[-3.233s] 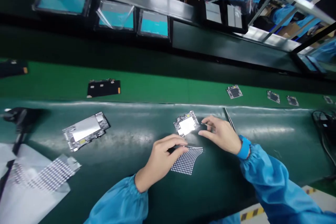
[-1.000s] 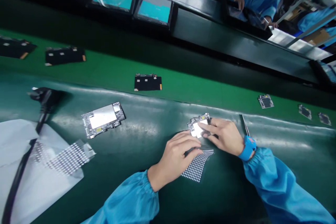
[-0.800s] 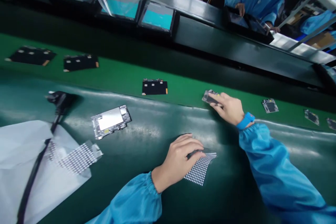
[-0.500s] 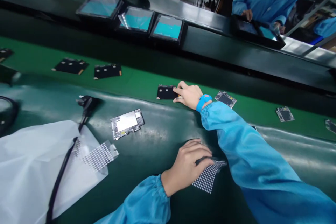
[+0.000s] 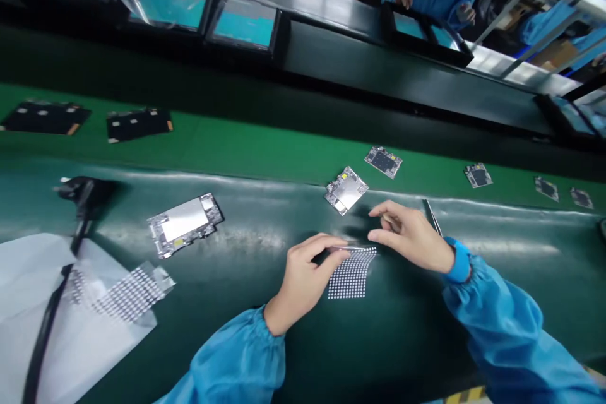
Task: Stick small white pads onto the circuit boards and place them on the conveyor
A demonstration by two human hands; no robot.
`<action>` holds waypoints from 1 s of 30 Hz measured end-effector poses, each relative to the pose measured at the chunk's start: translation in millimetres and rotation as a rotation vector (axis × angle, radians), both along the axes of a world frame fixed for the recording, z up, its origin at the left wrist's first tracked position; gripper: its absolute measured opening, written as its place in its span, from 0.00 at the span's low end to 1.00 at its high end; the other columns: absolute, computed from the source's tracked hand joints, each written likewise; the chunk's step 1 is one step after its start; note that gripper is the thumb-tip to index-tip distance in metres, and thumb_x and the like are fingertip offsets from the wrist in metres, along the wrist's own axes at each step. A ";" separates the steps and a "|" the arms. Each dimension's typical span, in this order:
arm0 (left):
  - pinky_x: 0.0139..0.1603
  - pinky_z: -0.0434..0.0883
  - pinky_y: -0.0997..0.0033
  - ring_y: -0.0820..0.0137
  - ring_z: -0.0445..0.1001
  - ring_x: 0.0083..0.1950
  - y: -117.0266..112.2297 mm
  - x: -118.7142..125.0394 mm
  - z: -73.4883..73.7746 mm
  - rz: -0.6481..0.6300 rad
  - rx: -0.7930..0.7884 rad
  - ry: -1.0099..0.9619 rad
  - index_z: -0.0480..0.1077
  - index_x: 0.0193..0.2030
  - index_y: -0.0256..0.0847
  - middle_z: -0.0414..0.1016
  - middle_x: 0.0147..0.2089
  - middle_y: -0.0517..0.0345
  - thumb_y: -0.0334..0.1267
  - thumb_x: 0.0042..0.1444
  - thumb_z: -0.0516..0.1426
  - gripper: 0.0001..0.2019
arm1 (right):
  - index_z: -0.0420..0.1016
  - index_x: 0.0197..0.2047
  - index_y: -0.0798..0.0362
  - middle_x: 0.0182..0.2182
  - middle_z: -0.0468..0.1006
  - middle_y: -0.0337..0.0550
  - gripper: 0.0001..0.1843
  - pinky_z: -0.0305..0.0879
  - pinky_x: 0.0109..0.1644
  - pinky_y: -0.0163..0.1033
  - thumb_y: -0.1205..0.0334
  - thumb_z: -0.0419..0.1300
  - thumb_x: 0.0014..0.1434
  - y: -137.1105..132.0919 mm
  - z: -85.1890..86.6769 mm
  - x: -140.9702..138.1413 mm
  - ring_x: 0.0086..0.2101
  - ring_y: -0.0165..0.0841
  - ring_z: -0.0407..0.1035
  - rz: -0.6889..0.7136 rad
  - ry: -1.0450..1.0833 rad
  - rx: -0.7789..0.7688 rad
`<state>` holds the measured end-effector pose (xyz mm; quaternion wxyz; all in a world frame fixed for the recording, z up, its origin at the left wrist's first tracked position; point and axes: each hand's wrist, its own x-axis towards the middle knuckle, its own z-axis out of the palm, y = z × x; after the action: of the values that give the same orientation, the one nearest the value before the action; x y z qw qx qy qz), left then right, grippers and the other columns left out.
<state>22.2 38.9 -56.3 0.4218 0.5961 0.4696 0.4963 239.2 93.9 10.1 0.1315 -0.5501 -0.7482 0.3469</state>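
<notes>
My left hand [image 5: 305, 273] lies on the dark green mat and pinches the upper left edge of a small dotted sticker sheet [image 5: 351, 274]. My right hand [image 5: 411, 237] hovers just past the sheet's upper right corner, fingers curved and apart, and I see nothing in it. A small circuit board [image 5: 346, 189] with a silvery shield lies on the mat just beyond both hands. Thin tweezers [image 5: 432, 217] rest on the mat beside my right wrist.
A larger shielded board [image 5: 184, 224] lies at left, near a second dotted sheet [image 5: 130, 293] on white plastic [image 5: 71, 341]. Boards ride the green belt [image 5: 265, 148]: black ones [image 5: 138, 124] at left, small ones [image 5: 383, 161] at right. Screens [image 5: 245, 20] line the far bench, where a person in blue stands.
My right hand put the earlier board on the belt, reached left for a black board, and came back to the sheet. A board now lies shield-up on the mat. My left hand stayed.
</notes>
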 end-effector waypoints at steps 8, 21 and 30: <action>0.38 0.76 0.72 0.70 0.81 0.33 0.7 1.3 -2.5 -0.020 0.028 0.024 0.79 0.33 0.40 0.83 0.32 0.59 0.32 0.59 0.65 0.03 | 0.77 0.41 0.52 0.36 0.78 0.45 0.13 0.67 0.44 0.44 0.61 0.52 0.72 -22.5 11.8 -25.0 0.38 0.37 0.71 0.240 -0.006 0.313; 0.36 0.75 0.74 0.71 0.79 0.32 -0.8 1.2 -3.8 -0.026 0.046 0.040 0.78 0.33 0.41 0.81 0.32 0.59 0.31 0.59 0.65 0.04 | 0.75 0.37 0.53 0.33 0.77 0.42 0.10 0.65 0.40 0.40 0.62 0.56 0.70 -20.4 4.6 -38.6 0.34 0.34 0.70 0.260 0.036 0.347; 0.36 0.75 0.75 0.71 0.80 0.33 -0.9 0.7 -5.8 -0.019 0.064 0.053 0.79 0.34 0.39 0.82 0.33 0.57 0.29 0.60 0.63 0.04 | 0.76 0.36 0.53 0.31 0.77 0.42 0.14 0.64 0.39 0.40 0.54 0.58 0.69 -20.0 0.6 -39.7 0.33 0.34 0.70 0.245 0.028 0.370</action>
<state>22.9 38.0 -62.1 0.3945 0.6267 0.4589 0.4909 199.5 73.9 10.7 0.1972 -0.4170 -0.8583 0.2248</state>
